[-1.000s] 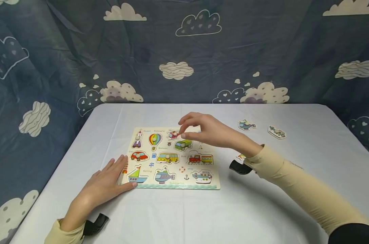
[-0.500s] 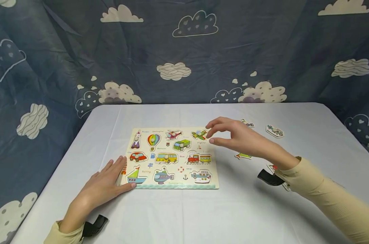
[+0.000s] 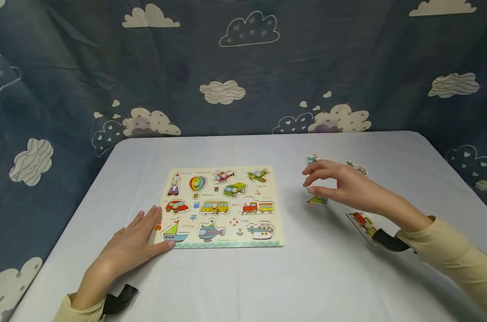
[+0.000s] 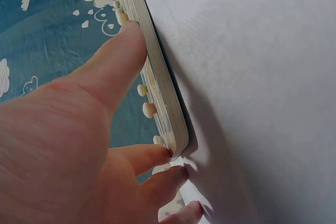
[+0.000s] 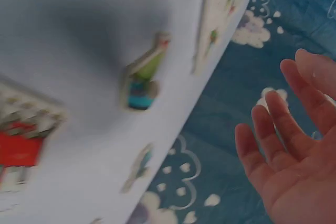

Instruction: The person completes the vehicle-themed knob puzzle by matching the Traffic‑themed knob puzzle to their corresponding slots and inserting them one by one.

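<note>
A wooden knob puzzle board [image 3: 278, 214] printed with vehicles lies on the white table. My left hand [image 3: 124, 248] rests at its left side, fingers straight, thumb on the lower-left corner; the left wrist view shows the thumb [image 4: 123, 56] against the board's edge. My right hand [image 3: 344, 185] hovers right of the board, fingers loosely bent, nothing held. Below its fingers lies a sailboat piece [image 3: 318, 201], apart from them. A submarine piece [image 3: 312, 158] and a ship piece [image 3: 356, 168] lie behind, partly covered by the hand. A train piece [image 3: 363, 223] lies under the wrist.
The white-covered table [image 3: 243, 281] ends at a dark cloud-print cloth [image 3: 243, 116] behind and at the sides. Knobs show on several board pieces, such as the bus [image 3: 214, 207] and the balloon [image 3: 197, 184]. Black straps sit at both wrists.
My right hand has moved rightward from above the board's upper part, past the fighter plane, to the loose pieces. My left hand stays at the board. The head view has shifted slightly.
</note>
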`<state>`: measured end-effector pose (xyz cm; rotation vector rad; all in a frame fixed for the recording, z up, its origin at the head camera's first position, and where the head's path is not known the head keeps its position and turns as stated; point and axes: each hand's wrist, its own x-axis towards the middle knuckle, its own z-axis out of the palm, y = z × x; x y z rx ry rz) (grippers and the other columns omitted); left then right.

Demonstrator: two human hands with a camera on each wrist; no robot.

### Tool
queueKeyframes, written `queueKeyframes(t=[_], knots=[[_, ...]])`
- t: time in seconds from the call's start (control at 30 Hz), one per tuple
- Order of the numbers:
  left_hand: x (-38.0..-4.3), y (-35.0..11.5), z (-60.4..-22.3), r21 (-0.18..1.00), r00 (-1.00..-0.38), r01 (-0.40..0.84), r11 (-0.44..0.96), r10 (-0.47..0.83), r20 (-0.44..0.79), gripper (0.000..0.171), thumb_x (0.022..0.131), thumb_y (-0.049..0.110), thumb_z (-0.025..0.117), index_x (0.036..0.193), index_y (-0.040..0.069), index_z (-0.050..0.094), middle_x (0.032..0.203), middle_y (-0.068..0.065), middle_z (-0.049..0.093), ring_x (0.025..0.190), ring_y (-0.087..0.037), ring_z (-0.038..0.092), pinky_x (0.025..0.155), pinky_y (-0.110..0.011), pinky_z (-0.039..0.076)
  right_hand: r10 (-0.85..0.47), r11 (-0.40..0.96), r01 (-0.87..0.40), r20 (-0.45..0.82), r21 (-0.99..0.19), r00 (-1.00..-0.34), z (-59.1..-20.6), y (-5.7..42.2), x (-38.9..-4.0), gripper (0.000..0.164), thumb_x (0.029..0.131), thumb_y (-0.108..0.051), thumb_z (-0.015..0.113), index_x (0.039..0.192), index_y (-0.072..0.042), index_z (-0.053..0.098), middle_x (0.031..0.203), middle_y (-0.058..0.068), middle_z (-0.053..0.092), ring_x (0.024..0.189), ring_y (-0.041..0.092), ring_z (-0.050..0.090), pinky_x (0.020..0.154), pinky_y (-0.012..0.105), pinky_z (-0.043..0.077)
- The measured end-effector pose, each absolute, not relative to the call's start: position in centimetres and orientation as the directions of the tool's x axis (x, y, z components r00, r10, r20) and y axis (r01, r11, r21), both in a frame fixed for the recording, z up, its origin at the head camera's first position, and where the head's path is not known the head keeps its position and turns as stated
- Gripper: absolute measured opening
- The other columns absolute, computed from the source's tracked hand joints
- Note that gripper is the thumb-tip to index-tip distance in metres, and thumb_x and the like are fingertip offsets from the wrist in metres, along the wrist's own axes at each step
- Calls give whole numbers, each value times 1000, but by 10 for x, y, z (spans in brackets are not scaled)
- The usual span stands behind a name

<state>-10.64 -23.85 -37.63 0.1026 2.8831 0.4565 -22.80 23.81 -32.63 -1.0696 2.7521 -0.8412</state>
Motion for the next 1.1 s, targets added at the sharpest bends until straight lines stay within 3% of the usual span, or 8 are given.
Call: queueKeyframes(t=[0.23, 0.37, 0.57, 1.1], knots=[[-105, -239, -376, 317, -971, 33, 948, 105, -213, 109, 80, 75, 59, 156, 4, 25, 158, -20, 26, 144, -45, 19, 99, -77, 21, -683, 596, -619, 82, -512, -726, -347, 257, -245, 23, 86, -2, 75, 101, -20, 76, 126, 5, 60, 123, 29, 50, 95, 53, 46], [-105, -239, -376, 312, -972, 36, 949, 106, -210, 109, 80, 76, 58, 156, 5, 25, 159, -19, 26, 144, -44, 19, 99, -76, 21, -707, 600, -623, 32, -502, -707, -356, 267, -260, 29, 84, 2, 75, 98, -23, 76, 128, 6, 59, 126, 31, 46, 100, 57, 39], [-106, -239, -375, 316, -972, 34, 948, 105, -210, 109, 80, 76, 58, 156, 5, 24, 159, -18, 25, 145, -44, 18, 99, -76, 21, -749, 573, -652, 7, -496, -663, -366, 276, -274, 34, 84, 4, 74, 98, -27, 77, 126, 6, 59, 121, 30, 47, 99, 56, 38], [-106, -237, -375, 306, -974, 42, 951, 108, -201, 109, 81, 75, 59, 155, 3, 25, 158, -20, 27, 144, -45, 19, 99, -76, 22, -743, 573, -598, -49, -560, -667, -380, 276, -283, 36, 84, 3, 75, 95, -31, 77, 124, 3, 58, 119, 27, 45, 99, 55, 38]])
